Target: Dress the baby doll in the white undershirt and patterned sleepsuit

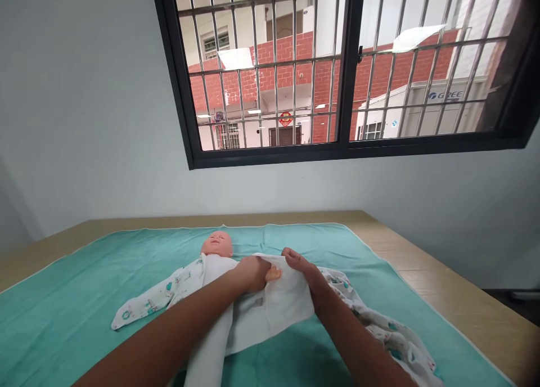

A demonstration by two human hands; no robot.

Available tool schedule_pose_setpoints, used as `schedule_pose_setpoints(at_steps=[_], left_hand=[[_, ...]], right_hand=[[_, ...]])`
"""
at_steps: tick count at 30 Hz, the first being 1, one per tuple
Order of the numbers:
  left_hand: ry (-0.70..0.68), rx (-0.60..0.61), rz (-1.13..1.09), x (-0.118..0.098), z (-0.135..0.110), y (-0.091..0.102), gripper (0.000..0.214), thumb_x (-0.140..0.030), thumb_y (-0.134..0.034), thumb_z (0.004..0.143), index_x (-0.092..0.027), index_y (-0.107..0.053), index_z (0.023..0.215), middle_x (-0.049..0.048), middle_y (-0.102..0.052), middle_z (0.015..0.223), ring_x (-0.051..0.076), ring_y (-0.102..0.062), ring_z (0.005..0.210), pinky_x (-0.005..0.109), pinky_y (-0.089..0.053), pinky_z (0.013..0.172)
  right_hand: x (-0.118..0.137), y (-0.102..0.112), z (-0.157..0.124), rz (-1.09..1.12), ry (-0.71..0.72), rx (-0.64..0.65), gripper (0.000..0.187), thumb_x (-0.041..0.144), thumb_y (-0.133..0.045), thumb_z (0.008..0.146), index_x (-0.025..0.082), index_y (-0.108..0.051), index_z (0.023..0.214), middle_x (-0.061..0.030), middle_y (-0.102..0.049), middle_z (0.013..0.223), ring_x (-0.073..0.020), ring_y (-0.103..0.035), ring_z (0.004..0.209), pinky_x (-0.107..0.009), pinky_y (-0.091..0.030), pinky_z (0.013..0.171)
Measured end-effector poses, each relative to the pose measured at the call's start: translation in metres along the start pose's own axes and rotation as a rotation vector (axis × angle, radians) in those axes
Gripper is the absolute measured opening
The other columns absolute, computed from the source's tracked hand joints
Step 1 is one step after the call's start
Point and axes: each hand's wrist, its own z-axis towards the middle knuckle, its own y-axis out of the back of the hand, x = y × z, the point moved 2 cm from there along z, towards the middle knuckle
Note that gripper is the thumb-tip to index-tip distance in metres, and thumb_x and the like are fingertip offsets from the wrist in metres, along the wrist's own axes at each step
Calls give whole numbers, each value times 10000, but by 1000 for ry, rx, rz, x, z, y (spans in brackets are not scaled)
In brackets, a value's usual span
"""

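Observation:
A baby doll (216, 243) lies face up, a white garment (291, 302) over its body. My left hand (252, 273) is closed around the doll's arm, and the doll's small hand (274, 274) sticks out past my fingers against the white cloth. With thumb and fingers, my right hand (304, 271) pinches the upper right edge of that garment and holds it spread out. A printed white baby suit (147, 300) shows beneath the doll, one sleeve stretching left and more of it bunched at the right. My forearms hide part of the doll's body.
A green cloth (84, 280) with a pale edge covers much of the wooden table (439, 280). Behind the table stands a grey-white wall (274, 190) with a dark-framed, barred window (265, 155). Something dark (510, 297) sits beyond the table's right edge.

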Motion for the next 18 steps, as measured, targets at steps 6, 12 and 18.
schedule_pose_setpoints(at_steps=[6,12,18], left_hand=[[19,28,5,1,3,-2,184,-367,-602,774,-221,-645,878,65,-713,946,229,-662,894,318,-513,795],[47,67,25,6,13,-9,159,-313,-654,721,-196,-655,828,88,-713,915,251,-671,868,354,-520,785],[79,142,47,8,19,-12,196,-321,-656,802,-148,-656,894,71,-696,909,210,-658,852,395,-534,780]], right_hand=[[2,-5,-1,19,0,-6,369,428,-730,714,215,-429,723,47,-507,594,-90,-430,494,-214,-314,484],[1,5,8,-42,-25,-30,417,446,-789,641,209,-453,701,43,-510,583,-91,-414,496,-214,-301,485],[-5,-4,4,-2,-8,32,365,422,-748,706,214,-449,731,42,-526,591,-90,-430,486,-208,-298,476]])
